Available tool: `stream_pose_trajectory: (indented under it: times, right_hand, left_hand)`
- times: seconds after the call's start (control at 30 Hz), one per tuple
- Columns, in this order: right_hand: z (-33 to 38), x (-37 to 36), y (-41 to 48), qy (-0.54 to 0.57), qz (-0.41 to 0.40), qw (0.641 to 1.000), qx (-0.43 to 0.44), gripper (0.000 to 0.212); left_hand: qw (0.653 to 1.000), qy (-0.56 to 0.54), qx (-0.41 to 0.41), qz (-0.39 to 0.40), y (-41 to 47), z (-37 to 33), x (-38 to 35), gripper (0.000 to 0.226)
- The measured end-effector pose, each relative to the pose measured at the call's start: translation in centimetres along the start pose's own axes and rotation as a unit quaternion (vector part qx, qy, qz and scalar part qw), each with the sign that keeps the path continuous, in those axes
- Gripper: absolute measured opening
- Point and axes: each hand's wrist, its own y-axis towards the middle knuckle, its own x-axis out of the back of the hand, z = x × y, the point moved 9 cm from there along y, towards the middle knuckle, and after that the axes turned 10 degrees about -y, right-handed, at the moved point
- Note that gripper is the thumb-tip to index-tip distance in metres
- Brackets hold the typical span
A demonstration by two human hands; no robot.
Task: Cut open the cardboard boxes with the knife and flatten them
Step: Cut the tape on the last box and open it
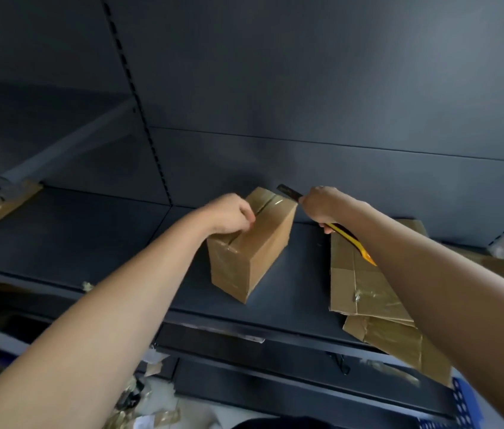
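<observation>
Your small brown cardboard box (253, 249) stands upright on the dark metal shelf (120, 243), its taped top slit along the middle. Your left hand (229, 213) rests on the box's top, fingers curled into the slit and gripping the flap edge. Just right of the box, your right hand (321, 204) is clenched round the yellow and black utility knife (349, 235), whose dark tip points past the box's far corner. Flattened brown cardboard sheets (365, 289) lie right of the box.
</observation>
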Motion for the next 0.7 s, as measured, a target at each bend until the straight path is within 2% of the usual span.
stream_pose_trajectory:
  times: [0.03, 0.1, 0.17, 0.23, 0.37, 0.43, 0.5, 0.6, 0.7]
  right_hand:
    - [0.5, -0.1, 0.2, 0.005, -0.003, 1.0, 0.01, 0.036]
    - [0.9, 0.0, 0.6, 0.013, -0.026, 0.999, 0.028, 0.03]
    - [1.3, 0.2, 0.7, -0.004, -0.048, 0.998, 0.049, 0.024]
    - [1.4, 0.0, 0.6, -0.041, -0.04, 0.996, 0.07, 0.022]
    - [3.0, 0.5, 0.0, -0.149, -0.068, 0.981, 0.1, 0.02]
    - [4.1, 1.0, -0.5, -0.188, -0.079, 0.973, 0.106, 0.023]
    - [5.2, 1.5, -0.9, -0.232, -0.092, 0.964, 0.095, 0.03]
    - [7.1, 1.7, -1.2, -0.295, -0.114, 0.944, 0.091, 0.029]
    - [5.9, 1.6, -1.2, -0.317, -0.075, 0.944, 0.058, 0.03]
  left_hand:
    - [0.999, 0.012, 0.016, -0.043, -0.1, 0.3, 0.1, 0.053]
    - [0.994, 0.076, 0.077, -0.033, -0.2, 1.5, -2.0, 0.105]
    - [0.991, 0.114, 0.07, -0.02, -0.3, 1.8, -3.6, 0.12]
    - [0.993, 0.11, 0.045, -0.02, -0.2, 2.3, -3.2, 0.121]
    - [0.994, 0.093, 0.005, 0.048, 0.1, 3.3, -2.5, 0.119]
    - [0.995, 0.089, -0.011, 0.053, 0.1, 3.3, -2.1, 0.116]
    - [0.995, 0.085, -0.02, 0.056, 0.1, 3.2, -1.9, 0.112]
    - [0.993, 0.096, -0.021, 0.064, 0.1, 3.3, -1.7, 0.103]
    - [0.99, 0.116, -0.017, 0.075, 0.3, 3.9, -0.9, 0.099]
